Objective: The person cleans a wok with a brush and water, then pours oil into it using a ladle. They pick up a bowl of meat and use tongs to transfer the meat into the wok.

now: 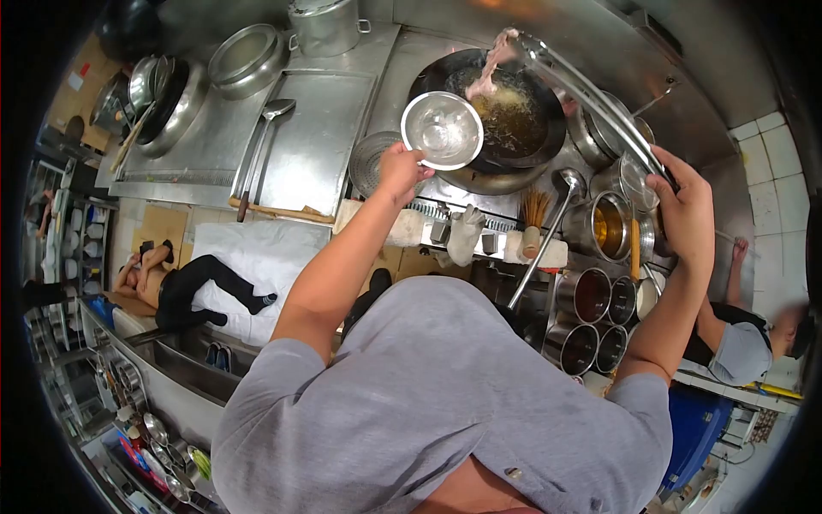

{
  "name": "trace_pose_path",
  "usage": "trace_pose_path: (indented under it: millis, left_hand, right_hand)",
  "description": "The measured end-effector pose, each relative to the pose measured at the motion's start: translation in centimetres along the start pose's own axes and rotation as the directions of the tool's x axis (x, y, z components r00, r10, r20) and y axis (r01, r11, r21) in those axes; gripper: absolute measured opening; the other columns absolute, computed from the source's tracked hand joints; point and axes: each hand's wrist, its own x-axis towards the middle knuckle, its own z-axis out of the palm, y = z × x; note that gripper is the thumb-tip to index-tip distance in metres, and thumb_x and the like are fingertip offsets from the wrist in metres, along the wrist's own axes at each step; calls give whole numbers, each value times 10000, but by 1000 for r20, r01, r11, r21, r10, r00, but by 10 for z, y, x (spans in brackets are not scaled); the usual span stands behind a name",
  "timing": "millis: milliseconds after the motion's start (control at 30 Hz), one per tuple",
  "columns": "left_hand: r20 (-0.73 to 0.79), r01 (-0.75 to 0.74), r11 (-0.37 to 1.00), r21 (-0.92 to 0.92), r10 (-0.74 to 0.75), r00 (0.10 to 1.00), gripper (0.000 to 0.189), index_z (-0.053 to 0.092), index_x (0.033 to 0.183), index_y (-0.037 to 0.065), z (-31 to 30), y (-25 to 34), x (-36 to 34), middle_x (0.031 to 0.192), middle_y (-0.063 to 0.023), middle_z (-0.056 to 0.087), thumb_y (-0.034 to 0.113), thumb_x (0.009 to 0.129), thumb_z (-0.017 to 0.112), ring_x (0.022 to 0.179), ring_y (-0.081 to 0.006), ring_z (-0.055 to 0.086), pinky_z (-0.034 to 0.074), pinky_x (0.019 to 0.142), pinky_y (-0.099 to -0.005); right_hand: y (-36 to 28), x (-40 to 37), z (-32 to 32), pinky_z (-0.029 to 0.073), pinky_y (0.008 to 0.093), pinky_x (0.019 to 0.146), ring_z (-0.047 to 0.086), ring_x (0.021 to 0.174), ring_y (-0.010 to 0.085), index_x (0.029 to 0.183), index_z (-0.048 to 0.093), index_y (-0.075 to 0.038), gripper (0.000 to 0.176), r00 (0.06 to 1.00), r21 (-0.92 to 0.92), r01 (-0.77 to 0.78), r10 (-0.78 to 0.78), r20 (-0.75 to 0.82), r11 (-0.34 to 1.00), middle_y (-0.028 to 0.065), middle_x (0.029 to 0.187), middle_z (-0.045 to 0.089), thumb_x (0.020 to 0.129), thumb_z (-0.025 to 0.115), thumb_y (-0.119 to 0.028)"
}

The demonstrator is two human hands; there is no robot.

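Note:
My left hand [401, 175] grips the rim of a shiny metal bowl [443, 130], tilted beside the black wok and partly over its near left edge. No food shows in the bowl. My right hand [685, 204] is closed around the near end of long metal tongs [599, 101], which reach up and left over the wok. At their far end hangs a pale pink strip of meat [497, 62], its lower end at the liquid's surface. Bubbling yellowish oil [518, 120] fills the bottom of the wok [548, 144].
Right of the wok stand several metal pots, one with amber liquid [610, 224]. A ladle [556, 214] and a bamboo brush [535, 214] lie along the stove front. Leftward are a steel tray [321, 128] and a spatula [265, 133]. Another person [741, 349] stands right; one lies left [193, 291].

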Motion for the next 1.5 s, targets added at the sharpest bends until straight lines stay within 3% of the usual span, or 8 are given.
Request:
trace_pose_path:
  millis: [233, 333, 633, 900, 1167, 1233, 1367, 1500]
  left_hand:
    - [-26, 43, 999, 4, -43, 999, 135, 569, 1090, 2, -23, -8, -11, 1053, -163, 681, -22, 960, 602, 790, -267, 717, 629, 678, -337]
    - [-33, 45, 999, 16, -45, 998, 137, 571, 1106, 7, -39, -12, -19, 1055, -164, 687, -12, 973, 593, 805, -255, 720, 637, 695, -340]
    - [-72, 77, 997, -6, -77, 994, 140, 576, 1114, 46, -76, -18, -28, 1073, -137, 681, 12, 981, 601, 838, -239, 689, 626, 762, -362]
    - [-95, 40, 998, -45, -44, 994, 132, 594, 1111, 22, -77, -12, -39, 1026, -138, 699, 5, 980, 600, 818, -222, 702, 606, 725, -336]
    - [-79, 62, 998, -29, -64, 995, 143, 586, 1119, 70, -73, -12, -48, 1090, -93, 677, 35, 983, 619, 877, -233, 683, 594, 767, -333]
    - [-61, 62, 998, -29, -64, 996, 141, 586, 1116, 68, -71, -13, -52, 1094, -94, 675, 33, 983, 617, 879, -237, 678, 595, 778, -337]
    - [-46, 79, 997, 4, -79, 996, 132, 583, 1110, 63, -69, -15, -53, 1090, -101, 674, 25, 985, 600, 895, -239, 670, 595, 785, -348]
    - [-49, 92, 996, 0, -92, 995, 142, 579, 1123, 57, -60, -14, -61, 1086, -105, 675, 25, 985, 596, 883, -235, 668, 597, 781, -348]
  right_hand:
    - [24, 45, 21, 543, 362, 884, 743, 944, 283, 1299, 688, 28, 403, 1000, -121, 18, -21, -19, 992, 237, 1097, 756, 929, 744, -121]
    - [43, 62, 45, 526, 405, 989, 710, 1160, 379, 1293, 690, 27, 412, 995, -196, -59, 72, 63, 979, 254, 1216, 730, 918, 749, -130]
    - [115, 83, 137, 543, 474, 995, 674, 1170, 426, 1272, 721, -27, 436, 901, -433, -183, 327, 286, 883, 258, 1205, 720, 895, 771, -241]
    - [178, 50, 155, 551, 459, 948, 707, 1097, 436, 1243, 719, 18, 432, 937, -333, -217, 291, 193, 918, 281, 1156, 727, 896, 777, -233]
    - [207, -63, 262, 554, 478, 937, 704, 1089, 443, 1342, 670, -19, 446, 944, -133, -290, 261, -202, 948, 268, 1215, 714, 946, 712, -220]
    - [205, -76, 274, 524, 501, 985, 653, 1154, 442, 1409, 627, -38, 505, 935, -119, -354, 352, -41, 927, 263, 1247, 680, 955, 693, -248]
    - [196, -84, 283, 530, 506, 958, 661, 1118, 439, 1423, 621, -56, 501, 927, -79, -358, 344, -148, 931, 243, 1224, 683, 963, 682, -245]
    - [193, -88, 274, 527, 500, 962, 661, 1132, 438, 1410, 638, -85, 476, 916, -128, -400, 401, -21, 907, 238, 1229, 700, 960, 689, -233]
